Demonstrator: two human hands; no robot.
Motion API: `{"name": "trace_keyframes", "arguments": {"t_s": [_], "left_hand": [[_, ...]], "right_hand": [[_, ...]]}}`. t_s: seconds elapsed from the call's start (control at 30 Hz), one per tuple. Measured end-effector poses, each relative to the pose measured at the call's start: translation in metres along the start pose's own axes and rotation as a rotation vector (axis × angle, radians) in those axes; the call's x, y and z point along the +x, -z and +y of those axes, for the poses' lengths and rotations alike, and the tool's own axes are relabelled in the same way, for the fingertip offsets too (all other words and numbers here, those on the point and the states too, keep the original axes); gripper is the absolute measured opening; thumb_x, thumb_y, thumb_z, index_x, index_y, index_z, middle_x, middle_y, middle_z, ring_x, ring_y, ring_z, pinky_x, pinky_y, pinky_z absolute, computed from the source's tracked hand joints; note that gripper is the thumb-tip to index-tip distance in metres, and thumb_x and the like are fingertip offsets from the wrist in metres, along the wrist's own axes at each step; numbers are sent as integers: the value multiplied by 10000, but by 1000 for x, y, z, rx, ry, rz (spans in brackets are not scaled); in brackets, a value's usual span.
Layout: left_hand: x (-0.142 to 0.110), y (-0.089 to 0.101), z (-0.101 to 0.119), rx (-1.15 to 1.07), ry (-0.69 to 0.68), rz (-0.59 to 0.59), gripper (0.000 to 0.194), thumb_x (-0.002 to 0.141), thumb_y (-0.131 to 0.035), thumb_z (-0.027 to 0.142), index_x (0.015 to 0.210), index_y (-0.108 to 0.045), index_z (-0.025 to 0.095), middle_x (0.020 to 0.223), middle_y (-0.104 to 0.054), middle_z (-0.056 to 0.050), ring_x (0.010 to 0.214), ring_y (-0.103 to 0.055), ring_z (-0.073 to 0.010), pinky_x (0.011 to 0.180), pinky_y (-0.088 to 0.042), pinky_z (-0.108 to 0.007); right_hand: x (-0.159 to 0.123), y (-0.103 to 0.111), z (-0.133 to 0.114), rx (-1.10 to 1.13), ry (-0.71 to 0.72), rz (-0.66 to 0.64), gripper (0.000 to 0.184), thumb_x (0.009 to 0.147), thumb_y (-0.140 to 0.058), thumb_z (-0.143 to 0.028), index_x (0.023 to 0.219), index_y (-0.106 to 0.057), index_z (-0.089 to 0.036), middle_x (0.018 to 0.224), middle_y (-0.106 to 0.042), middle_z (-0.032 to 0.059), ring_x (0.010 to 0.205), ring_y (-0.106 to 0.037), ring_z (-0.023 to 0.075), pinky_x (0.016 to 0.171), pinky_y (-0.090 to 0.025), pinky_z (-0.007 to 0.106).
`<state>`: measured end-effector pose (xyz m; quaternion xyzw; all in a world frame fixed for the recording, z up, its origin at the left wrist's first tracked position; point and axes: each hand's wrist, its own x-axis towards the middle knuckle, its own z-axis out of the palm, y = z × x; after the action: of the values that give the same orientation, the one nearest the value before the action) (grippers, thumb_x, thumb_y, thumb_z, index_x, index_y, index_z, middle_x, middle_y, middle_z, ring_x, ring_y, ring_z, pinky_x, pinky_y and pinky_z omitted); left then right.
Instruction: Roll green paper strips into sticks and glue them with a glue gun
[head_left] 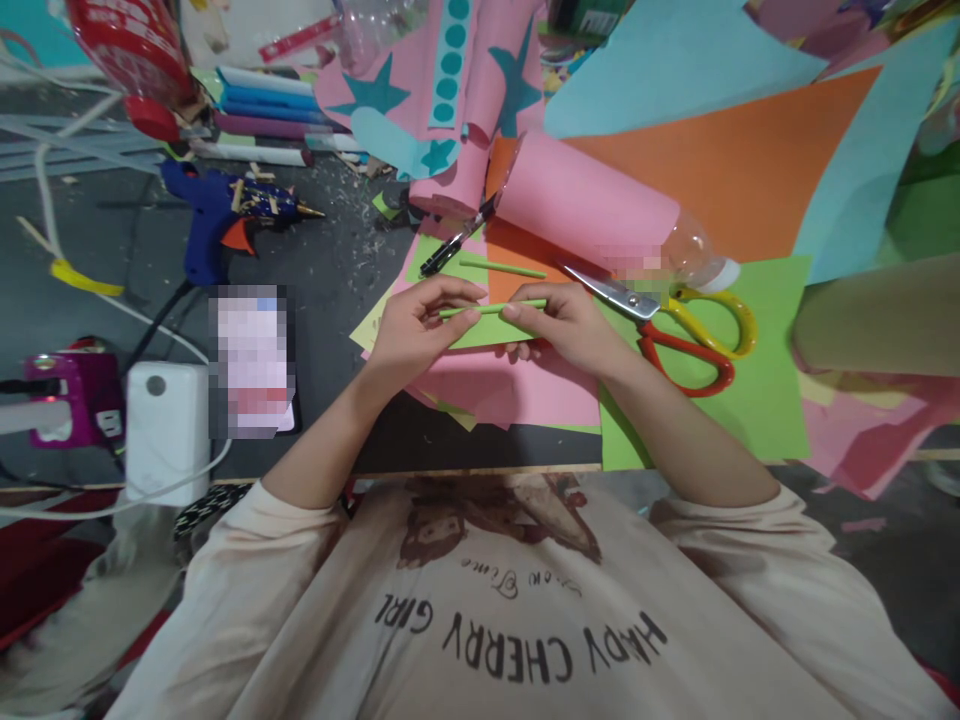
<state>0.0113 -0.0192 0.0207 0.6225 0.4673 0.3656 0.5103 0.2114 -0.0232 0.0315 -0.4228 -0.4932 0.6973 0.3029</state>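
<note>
Both my hands pinch a thin roll of light green paper [491, 309] just above the table. My left hand [420, 330] grips its left end with closed fingers. My right hand [566, 325] grips its right end the same way, and a flat flap of the green paper hangs under the roll. A second thin green roll [502, 268] lies on the orange paper just beyond. Pink sheets [517, 390] lie under my hands.
Scissors [679, 325] with red and yellow handles lie right of my hands. A plastic bottle wrapped in pink paper [592, 205] lies behind them. A blue glue gun [225, 210], a phone [251, 360], a white charger [165, 430] and cables sit at left. Coloured sheets cover the right.
</note>
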Motion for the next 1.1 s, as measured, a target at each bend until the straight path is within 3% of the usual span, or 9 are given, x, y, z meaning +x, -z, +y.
{"name": "trace_keyframes", "arguments": {"t_s": [0.13, 0.3, 0.5, 0.67, 0.77, 0.93, 1.1], "left_hand": [[-1, 1, 1, 27, -58, -91, 432, 866, -587, 572, 1024, -682, 182, 1055, -717, -56, 930, -667, -159, 762, -518, -253], [-3, -1, 3, 120, -93, -80, 473, 940, -439, 610, 1059, -642, 199, 1059, -696, -41, 837, -641, -132, 717, -500, -252], [-3, -2, 0, 133, -190, -80, 385, 969, -439, 541, 986, -614, 199, 1022, -692, -32, 1000, -656, -145, 885, -520, -262], [-2, 0, -4, 129, -186, -109, 319, 954, -491, 498, 1008, -597, 202, 1027, -674, -29, 969, -665, -144, 835, -541, -257], [-3, 0, -9, 120, -201, -126, 281, 952, -508, 435, 1132, -541, 222, 1149, -640, -39, 909, -668, -121, 753, -543, -237], [-3, -1, -16, 113, -253, -131, 393, 931, -528, 403, 1282, -414, 268, 1315, -548, -67, 861, -660, -97, 686, -536, -219], [-5, -1, -8, 80, -206, -185, 419, 927, -531, 410, 1292, -406, 245, 1131, -620, -46, 832, -656, -100, 699, -539, -220]], "right_hand": [[1, -1, 3, 76, 28, -42, 435, 795, -697, -592, 758, -610, -167, 593, -658, -11, 487, -605, 80, 469, -480, 192], [0, -5, 3, 91, 32, -67, 450, 790, -683, -617, 746, -610, -175, 588, -641, -23, 497, -594, 78, 471, -467, 195], [0, -7, 0, 94, -5, -92, 517, 779, -642, -683, 673, -579, -181, 562, -631, -20, 480, -566, 76, 457, -433, 205], [0, -6, 1, 130, -18, -94, 493, 785, -667, -653, 693, -590, -174, 563, -657, -14, 475, -573, 72, 439, -401, 195], [1, -6, 2, 155, -31, -92, 420, 842, -663, -551, 677, -563, -177, 562, -665, -11, 464, -562, 66, 438, -392, 189], [1, -4, 4, 153, -16, -100, 365, 857, -673, -483, 697, -554, -177, 583, -676, -9, 469, -565, 64, 439, -378, 185], [-1, -4, 5, 72, 7, -83, 417, 805, -701, -566, 735, -598, -167, 559, -636, -25, 504, -584, 75, 477, -396, 195]]}}
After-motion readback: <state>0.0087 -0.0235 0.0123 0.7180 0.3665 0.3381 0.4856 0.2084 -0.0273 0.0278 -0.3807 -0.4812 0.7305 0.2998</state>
